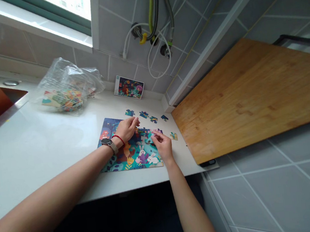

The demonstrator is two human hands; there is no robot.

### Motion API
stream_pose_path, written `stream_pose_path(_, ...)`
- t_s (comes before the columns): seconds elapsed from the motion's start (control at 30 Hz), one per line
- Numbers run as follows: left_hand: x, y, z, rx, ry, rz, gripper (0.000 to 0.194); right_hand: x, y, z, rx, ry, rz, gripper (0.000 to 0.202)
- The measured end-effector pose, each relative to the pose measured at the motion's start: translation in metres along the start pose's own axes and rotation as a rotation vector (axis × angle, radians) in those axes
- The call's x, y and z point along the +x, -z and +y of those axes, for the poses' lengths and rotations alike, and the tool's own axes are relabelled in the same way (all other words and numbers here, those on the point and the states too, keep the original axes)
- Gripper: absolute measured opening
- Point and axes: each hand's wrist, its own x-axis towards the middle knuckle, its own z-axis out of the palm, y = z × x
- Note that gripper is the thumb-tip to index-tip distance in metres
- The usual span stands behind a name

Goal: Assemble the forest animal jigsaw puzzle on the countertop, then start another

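Five loose pieces [144, 114] were spread beyond and to the right of the fingers. Another piece [149, 139] was pinched in the right hand [163, 145], over the puzzle [137, 157] laid beneath both hands. The left hand's [128, 128] fingers were curled; whether anything was gripped could not be told. Beyond them the card [129, 88] was propped, the bag [68, 87] set farther left.

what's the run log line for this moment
left hand: over puzzle | right hand: pinching teal piece | loose pieces: beside puzzle | picture card: near wall
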Motion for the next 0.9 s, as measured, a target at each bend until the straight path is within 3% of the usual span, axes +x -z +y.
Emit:
stream_pose_path(0.2, 0.0003, -0.0018, -0.0021, 0.005, 0.004, -0.011, 0.053, -0.0006, -0.0037, -0.0029, -0.195, -0.007, -0.048, 0.037)
stream_pose_path(0.37, 0.0000, -0.0030, -0.0028, 0.032, -0.005, -0.024, 0.053, -0.0001, -0.0035, -0.0061, -0.352, 0.108, -0.097, 0.031)
stream_pose_path(0.6, 0.0003, -0.0045, -0.0066, 0.229, -0.096, -0.043, 0.047, 0.0024, -0.0031, -0.0075, -0.391, 0.163, -0.150, 0.030)
stream_pose_path(0.77, 0.0012, -0.0052, -0.0092, 0.249, -0.139, -0.039, 0.044, 0.0052, -0.0022, -0.0067, -0.435, 0.144, -0.187, 0.031)
stream_pose_path(0.9, 0.0012, -0.0057, -0.0096, 0.264, -0.152, -0.055, 0.040, 0.0040, -0.0026, -0.0062, -0.376, 0.166, -0.095, 0.029)
